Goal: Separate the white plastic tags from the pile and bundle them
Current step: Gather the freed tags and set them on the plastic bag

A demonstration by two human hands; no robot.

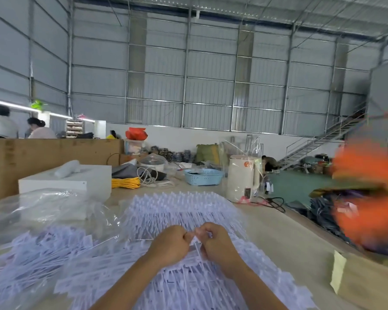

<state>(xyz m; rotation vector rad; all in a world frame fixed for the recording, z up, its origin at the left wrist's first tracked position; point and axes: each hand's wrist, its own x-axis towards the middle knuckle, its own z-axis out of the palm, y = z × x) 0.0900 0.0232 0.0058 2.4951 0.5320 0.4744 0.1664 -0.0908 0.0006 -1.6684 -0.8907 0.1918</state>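
White tags (184,211): heaped on table (278,229), edges blurred.
Left hand (169,245): fingers curled, pinching tag strands.
Right hand (215,242): likewise pinching strands; fingertips hidden.

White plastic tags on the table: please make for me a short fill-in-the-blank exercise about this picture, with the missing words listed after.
1. Both hands, the left hand and the right hand, pinch thin white plastic ____ above the pile.
2. The small perforated basket behind the pile is light ____.
3. The coiled cord bundle beside the white box is ____.

Missing words: tags; blue; yellow
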